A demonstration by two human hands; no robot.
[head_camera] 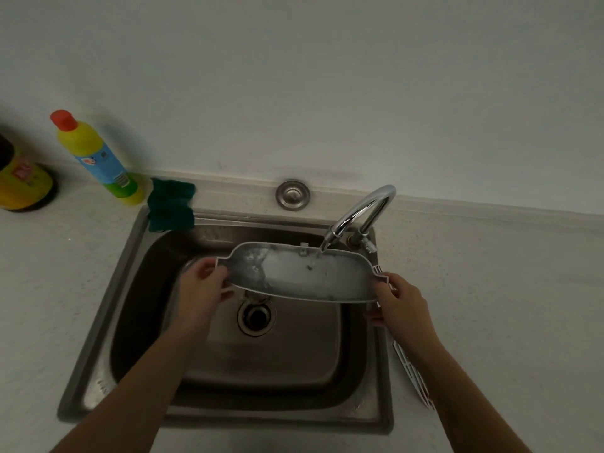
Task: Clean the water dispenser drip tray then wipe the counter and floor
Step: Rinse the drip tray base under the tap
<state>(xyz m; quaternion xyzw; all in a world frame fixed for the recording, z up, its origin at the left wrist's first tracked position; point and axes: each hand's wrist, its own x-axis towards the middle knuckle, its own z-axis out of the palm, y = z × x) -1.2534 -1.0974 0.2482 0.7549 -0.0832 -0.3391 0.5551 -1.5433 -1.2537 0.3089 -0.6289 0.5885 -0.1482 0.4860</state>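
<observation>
I hold the grey drip tray (300, 273) level over the steel sink (98, 308), one hand at each end. My left hand (204, 282) grips its left tab and my right hand (400, 299) grips its right tab. A thin stream of water falls from the chrome faucet (359, 214) onto the tray's inside, which looks wet and streaked. The white slotted grille (413, 377) of the tray lies on the counter by the sink's right rim, partly hidden by my right forearm.
A green cloth (171, 204) hangs over the sink's back left corner. A yellow bottle with a red cap (98, 158) and a dark jar with a yellow label (23, 181) stand on the pale counter (506, 289) at left. The drain (255, 317) sits below the tray.
</observation>
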